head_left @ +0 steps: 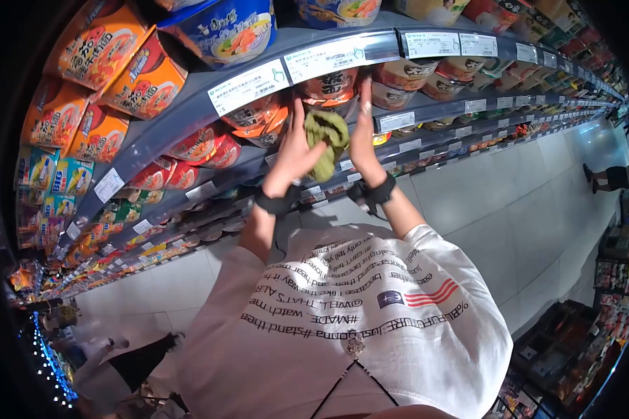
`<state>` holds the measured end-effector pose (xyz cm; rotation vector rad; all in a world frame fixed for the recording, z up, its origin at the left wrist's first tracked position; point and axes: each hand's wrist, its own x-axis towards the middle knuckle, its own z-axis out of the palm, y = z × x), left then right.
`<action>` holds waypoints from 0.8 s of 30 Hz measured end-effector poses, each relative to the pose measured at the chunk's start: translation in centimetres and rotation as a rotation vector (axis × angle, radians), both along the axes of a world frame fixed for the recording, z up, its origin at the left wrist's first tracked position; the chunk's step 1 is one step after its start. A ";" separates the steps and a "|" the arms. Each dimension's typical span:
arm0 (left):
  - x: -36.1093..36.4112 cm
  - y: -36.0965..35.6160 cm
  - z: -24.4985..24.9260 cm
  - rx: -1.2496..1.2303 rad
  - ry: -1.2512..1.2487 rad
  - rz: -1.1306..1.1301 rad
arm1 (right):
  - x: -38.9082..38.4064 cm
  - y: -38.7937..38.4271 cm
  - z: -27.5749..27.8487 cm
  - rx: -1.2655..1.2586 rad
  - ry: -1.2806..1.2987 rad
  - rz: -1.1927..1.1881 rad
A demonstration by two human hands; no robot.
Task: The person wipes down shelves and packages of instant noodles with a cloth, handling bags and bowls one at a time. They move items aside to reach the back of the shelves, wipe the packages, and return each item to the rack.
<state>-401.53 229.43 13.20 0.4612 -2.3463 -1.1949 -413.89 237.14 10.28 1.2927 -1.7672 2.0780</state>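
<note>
Green cloth [326, 136] pressed against noodle cups [258, 115] at shelf [182, 115] front edge; left hand [293, 150] clasping it; right hand [365, 136] flat, fingers straight; wiping likely midway.

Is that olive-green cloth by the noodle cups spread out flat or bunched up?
Bunched up: the olive-green cloth hangs in crumpled folds between the left hand and the right hand.
</note>
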 end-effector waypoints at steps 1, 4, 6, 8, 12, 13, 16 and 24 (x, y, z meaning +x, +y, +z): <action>0.4 0.7 -0.8 -0.217 0.076 0.018 | 0.3 0.9 -0.6 -0.007 -0.034 0.016; 1.5 2.4 -5.7 0.058 0.057 -0.010 | -0.3 1.5 -4.2 0.019 -0.233 0.090; 0.5 2.5 -5.9 0.035 0.011 -0.001 | -1.2 0.9 -6.3 0.042 -0.357 0.136; -1.6 1.7 -5.1 0.358 0.102 -0.013 | -1.9 -0.3 -6.9 0.043 -0.441 0.153; -4.4 -2.3 -9.3 0.310 0.174 -0.028 | -3.3 -2.0 -6.7 0.027 -0.519 0.167; -4.5 -2.2 -7.8 0.446 0.221 -0.044 | -3.2 -2.1 -5.9 0.022 -0.541 0.170; -4.5 -2.8 -7.7 0.610 0.185 -0.060 | -3.0 -1.7 -4.6 0.071 -0.543 0.181; -2.2 -0.5 -4.4 0.744 0.147 -0.102 | -2.8 0.8 -5.2 0.099 -0.504 0.127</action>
